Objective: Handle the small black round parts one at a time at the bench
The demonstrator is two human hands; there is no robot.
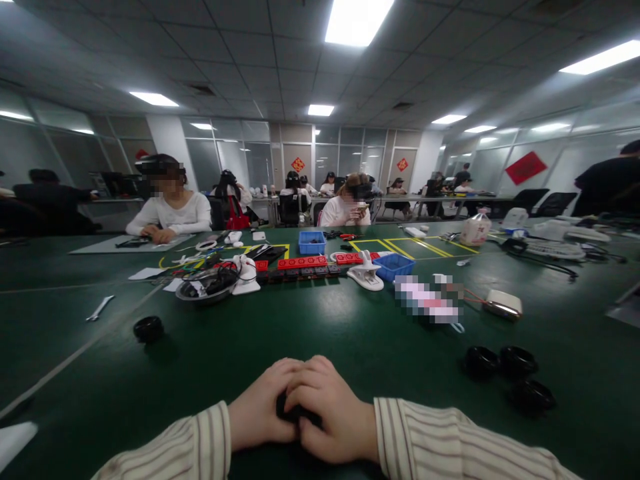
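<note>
My left hand (265, 408) and my right hand (336, 412) are closed together around a small black part (284, 408), low over the table's near edge. Only a dark sliver of it shows between my fingers and thumbs, so its full shape is hidden. The right hand's fingers curl over its top, and the left hand wraps its other side. Off to the left lies a black ring-shaped part (149, 329). Three similar black pieces sit to the right, among them one black ring (531, 397) nearest me.
Across the green table (210, 347) runs a row of red sockets (303, 263) between blue bins (312, 242). A metal bowl (207, 288) holds dark cables. A wrench (100, 308) lies left; a power bank (503, 304) lies right. Two people sit opposite.
</note>
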